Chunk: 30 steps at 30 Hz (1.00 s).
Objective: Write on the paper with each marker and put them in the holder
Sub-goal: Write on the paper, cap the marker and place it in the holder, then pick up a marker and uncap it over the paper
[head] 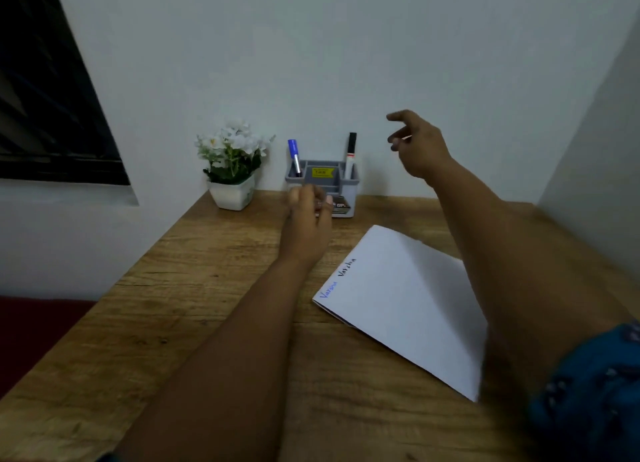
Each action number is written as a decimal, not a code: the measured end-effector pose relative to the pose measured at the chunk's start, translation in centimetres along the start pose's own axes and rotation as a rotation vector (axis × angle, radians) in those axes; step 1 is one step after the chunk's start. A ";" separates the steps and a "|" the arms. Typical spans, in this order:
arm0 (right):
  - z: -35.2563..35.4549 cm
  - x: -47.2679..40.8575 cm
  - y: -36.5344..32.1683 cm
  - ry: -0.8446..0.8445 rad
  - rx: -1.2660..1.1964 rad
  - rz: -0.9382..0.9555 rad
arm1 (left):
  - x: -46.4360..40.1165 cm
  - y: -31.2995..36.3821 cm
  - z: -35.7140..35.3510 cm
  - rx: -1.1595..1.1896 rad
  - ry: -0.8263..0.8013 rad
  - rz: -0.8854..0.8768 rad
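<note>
Two markers stand in the grey holder [322, 184] at the back of the wooden desk [194, 305] — the blue marker [294, 156] left, the black marker [350, 155] right. The left hand [308, 219] hovers before the holder, fingers loosely curled, apparently empty; the right hand [420, 146] hangs raised and relaxed — holding nothing. The paper [408, 302] bears two written words.

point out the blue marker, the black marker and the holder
blue marker [293, 148]: head view, on its blue cap
black marker [352, 142]: head view, on its black cap
holder [354, 179]: head view, on its grey right wall
</note>
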State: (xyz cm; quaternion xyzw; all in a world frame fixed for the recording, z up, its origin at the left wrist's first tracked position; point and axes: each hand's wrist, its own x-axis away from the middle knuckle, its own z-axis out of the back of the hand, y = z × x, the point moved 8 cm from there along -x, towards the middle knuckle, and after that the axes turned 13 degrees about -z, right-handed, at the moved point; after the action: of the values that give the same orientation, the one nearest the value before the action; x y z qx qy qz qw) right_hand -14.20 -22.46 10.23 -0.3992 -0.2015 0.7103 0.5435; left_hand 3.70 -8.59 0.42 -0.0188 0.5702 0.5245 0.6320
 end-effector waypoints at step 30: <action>4.7 10.6 14.4 -0.068 0.654 -0.421 | 1.4 5.8 -3.4 -0.175 -0.334 -0.240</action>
State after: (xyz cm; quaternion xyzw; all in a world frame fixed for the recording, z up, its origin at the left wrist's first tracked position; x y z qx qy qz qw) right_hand -27.65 -16.57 -0.96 -0.1311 -0.0601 0.6227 0.7691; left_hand -2.93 -7.17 1.56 -0.0540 0.4035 0.4888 0.7716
